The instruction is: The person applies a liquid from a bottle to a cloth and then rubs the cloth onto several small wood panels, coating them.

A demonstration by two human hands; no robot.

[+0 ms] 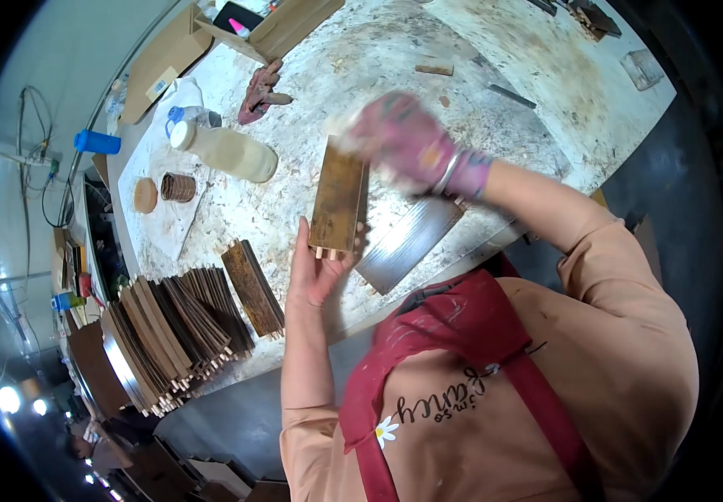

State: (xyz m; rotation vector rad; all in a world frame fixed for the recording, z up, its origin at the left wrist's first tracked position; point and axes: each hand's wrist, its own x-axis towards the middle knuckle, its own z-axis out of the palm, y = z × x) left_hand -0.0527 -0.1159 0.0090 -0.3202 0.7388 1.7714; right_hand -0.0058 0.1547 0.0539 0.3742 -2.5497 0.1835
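My bare left hand (318, 280) grips the lower end of a brown wooden board (334, 201), with pale dowels sticking out of that end. At the board's upper end is my right hand (399, 138) in a stained pink glove, its fingers smeared by motion. A pale blur shows by those fingertips, but I cannot make out what it is. To the right, partly under my right wrist, a glossy dark board (411, 243) lies flat. Left of my left hand lies another dark board (252, 289) with dowels.
A long row of boards (173, 326) stands at the table's left edge. Beyond are a jug of pale liquid (232, 153), a small round container (179, 187), a crumpled stained glove (259, 92) and a cardboard box (282, 33). Wood scraps (434, 70) lie on the stained table (361, 67).
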